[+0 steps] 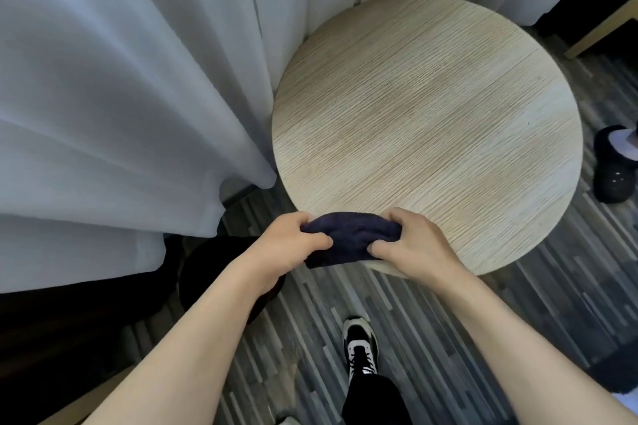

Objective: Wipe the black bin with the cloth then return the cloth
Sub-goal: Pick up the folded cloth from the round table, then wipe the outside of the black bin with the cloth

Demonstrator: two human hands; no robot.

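Observation:
A dark navy cloth [348, 238] is bunched over the near edge of a round light-wood table [428, 128]. My left hand [293, 245] grips the cloth's left end and my right hand [411, 245] grips its right end; part of the cloth hangs below the table rim. The black bin [203, 272] stands on the floor under my left forearm, left of the table, and is mostly hidden by my arm and the curtain.
White sheer curtains [121, 97] hang along the left and back, touching the table. The floor is striped grey carpet [483, 338]. My own black-and-white shoe [360, 348] is below the table. Another person's dark slipper [614, 169] is at the right edge.

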